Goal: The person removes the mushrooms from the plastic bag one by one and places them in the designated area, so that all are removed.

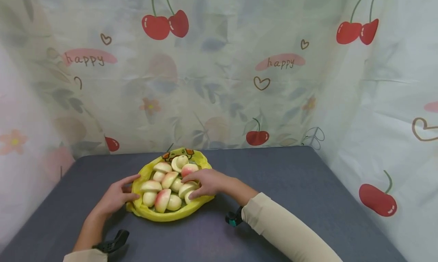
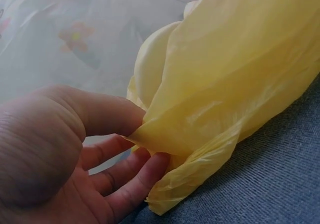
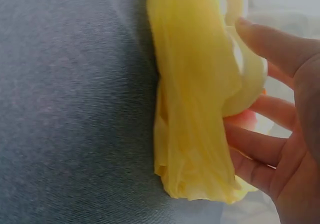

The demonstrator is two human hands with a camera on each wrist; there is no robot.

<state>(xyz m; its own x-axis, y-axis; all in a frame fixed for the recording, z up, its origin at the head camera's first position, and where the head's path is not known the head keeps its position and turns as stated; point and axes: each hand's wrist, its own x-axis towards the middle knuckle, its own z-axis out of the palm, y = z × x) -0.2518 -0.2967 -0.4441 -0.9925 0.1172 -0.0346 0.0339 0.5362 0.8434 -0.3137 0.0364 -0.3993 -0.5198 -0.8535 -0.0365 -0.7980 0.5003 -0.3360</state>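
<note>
The yellow bag (image 2: 210, 99) is pinched by the left hand (image 2: 65, 149), clearly only in the left wrist view. One mushroom-shaped piece (image 3: 251, 81) is gripped by the right hand (image 1: 206, 181).

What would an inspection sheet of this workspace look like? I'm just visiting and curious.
Surface: dark blue-grey tabletop, cloth-like.
Job's things: yellow bag, mouth open, filled with mushroom-shaped pieces, cream with some pink.
Clutter: nothing seen.
Left hand: pinches the bag's left edge.
Right hand: thumb and fingers around a piece at the bag's right side; cannot tell whether it is gripped.
Wrists: dark bands on both.
Cables: nothing seen.
Surroundings: pale curtains printed with cherries, hearts and "happy".
</note>
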